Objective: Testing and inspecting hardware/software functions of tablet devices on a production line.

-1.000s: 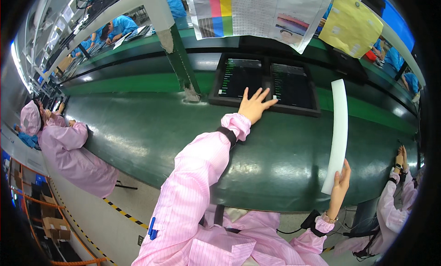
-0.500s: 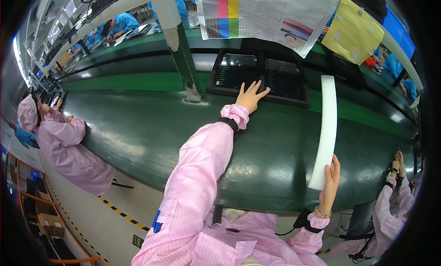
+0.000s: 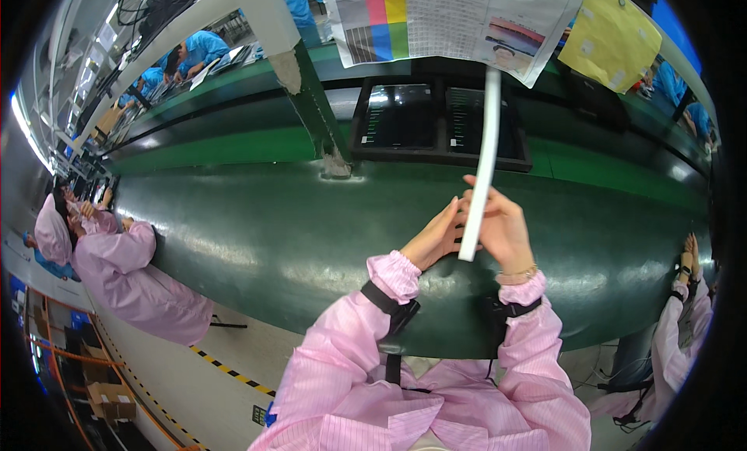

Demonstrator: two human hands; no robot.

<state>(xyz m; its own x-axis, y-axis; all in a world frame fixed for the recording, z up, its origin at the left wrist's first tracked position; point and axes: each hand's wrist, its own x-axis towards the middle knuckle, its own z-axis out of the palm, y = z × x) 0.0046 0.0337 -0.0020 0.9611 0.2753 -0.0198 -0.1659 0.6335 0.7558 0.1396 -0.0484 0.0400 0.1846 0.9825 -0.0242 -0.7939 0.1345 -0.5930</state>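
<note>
A long white foam strip [image 3: 489, 140] stands nearly upright in front of me, seen edge-on and slightly curved. My right hand [image 3: 506, 231] grips it near its lower end, with the fingers partly behind it. Close on the strip's left side is my left hand [image 3: 430, 239], fingers stretched out toward it; whether they touch it I cannot tell. Beyond both hands, two dark flat screens, a left one [image 3: 399, 118] and a right one [image 3: 461, 116], lie side by side in a black tray [image 3: 436, 157]. The strip's upper part crosses in front of the right screen.
The green bench [image 3: 257, 210] runs across the view. A green-and-white post [image 3: 315, 101] rises left of the tray. Printed sheets [image 3: 447, 23] and a yellow sheet [image 3: 611, 38] hang above. A person in pink [image 3: 128, 264] works at the left, another [image 3: 677, 334] at the right.
My left hand has drawn back from the screens to beside my right hand. The right hand has lifted the foam strip, moved it left and turned it edge-on.
</note>
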